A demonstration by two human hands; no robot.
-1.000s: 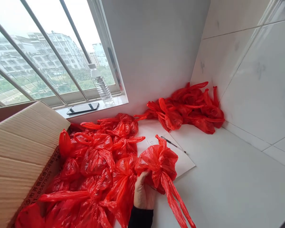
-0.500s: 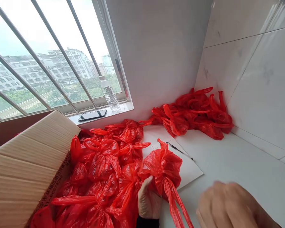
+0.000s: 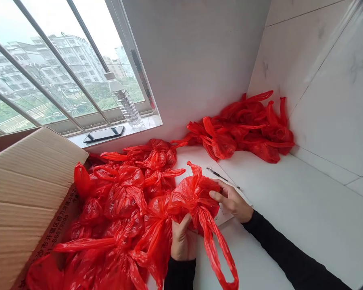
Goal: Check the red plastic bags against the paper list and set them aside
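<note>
A knotted red plastic bag (image 3: pixel 186 195) is held up between both hands, its long loop handles dangling toward me. My left hand (image 3: pixel 183 239) supports it from below, thumb against the near side and the other fingers hidden beneath. On its right side, my right hand (image 3: pixel 231 201) grips the bag with thumb and fingers. What is inside the bag cannot be made out. Directly to the left lies a heap of similar tied red bags (image 3: pixel 121 225), touching the held one. Partly behind the held bag rests a white paper sheet (image 3: pixel 226 215) with a black pen (image 3: pixel 219 175) on it.
An open cardboard box (image 3: pixel 27 181) stands at the left. On the windowsill are a phone (image 3: pixel 104 134) and a clear water bottle (image 3: pixel 125 102). More red bags (image 3: pixel 248 133) are piled in the far corner on the white surface (image 3: pixel 278 201), against the tiled wall (image 3: pixel 335 108).
My right hand has come in from the lower right and taken hold of the bag's right side. My left hand still holds the bag. The view has shifted slightly.
</note>
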